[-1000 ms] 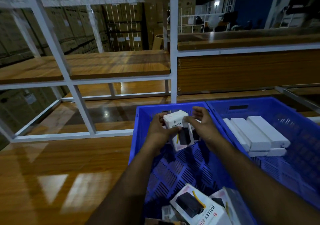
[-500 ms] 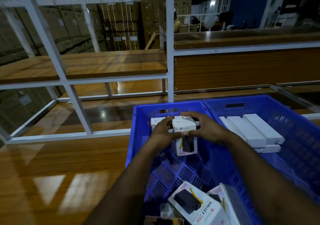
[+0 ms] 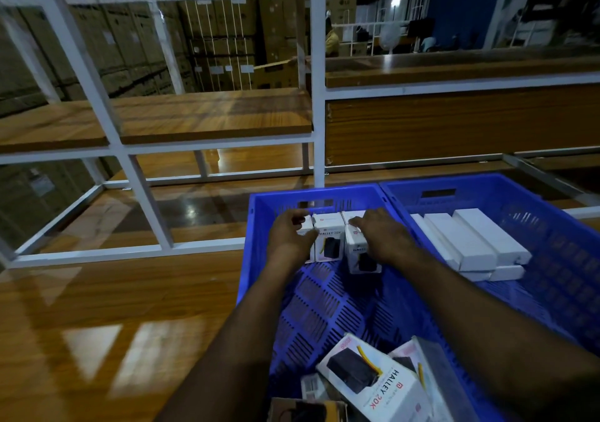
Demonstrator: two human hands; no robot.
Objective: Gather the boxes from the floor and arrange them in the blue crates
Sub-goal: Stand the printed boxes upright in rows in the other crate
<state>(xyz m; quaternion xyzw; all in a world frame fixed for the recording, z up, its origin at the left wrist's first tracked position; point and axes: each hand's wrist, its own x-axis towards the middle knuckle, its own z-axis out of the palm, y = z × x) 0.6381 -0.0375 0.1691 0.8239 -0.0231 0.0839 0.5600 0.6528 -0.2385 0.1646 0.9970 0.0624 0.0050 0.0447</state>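
- Two blue crates sit side by side in the lower right of the frame: the near crate [image 3: 259,227] in the middle and the second crate [image 3: 535,214] to its right, walls touching.
- Three small white boxes stand upright in a row against the far wall of the near crate: the left box [image 3: 306,227], mostly hidden, the middle box [image 3: 328,236], and the right box [image 3: 357,253].
- The left hand [image 3: 292,236] is curled loosely around the left box, thumb reaching toward the middle box.
- The right hand [image 3: 383,236] lies over the right box, fingers bent down onto its top; I cannot tell whether it grips or only presses.
- At the bottom edge, loose boxes [image 3: 373,379] lie tumbled in the near end of the same crate.
- Long white boxes [image 3: 470,243] lie stacked flat in the second crate.
- A white shelf frame [image 3: 316,97] with wooden boards fills the upper part of the frame.
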